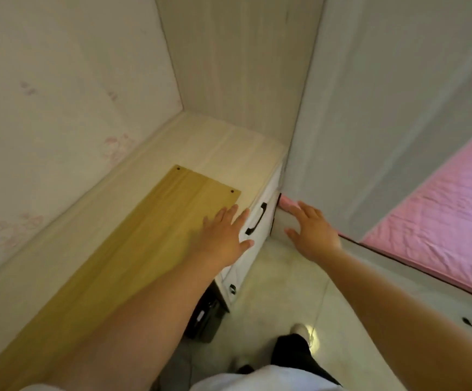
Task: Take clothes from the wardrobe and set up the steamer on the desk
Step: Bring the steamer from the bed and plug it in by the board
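Pale wood surface (223,145) runs along the left wall, both hands reaching out over its near corner: left hand (223,238) with fingers (236,213) spread flat, holding nothing, above a yellow board (133,235); right hand (311,232) open and empty beside the grey wardrobe door (384,122), a black drawer handle (256,218) between them, pink bedding (440,215) far right

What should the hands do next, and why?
Probably the right hand should reach on to the edge of the grey panel beside it and pull, if that is the wardrobe door. Both hands are open and hold nothing; no clothes or steamer show.
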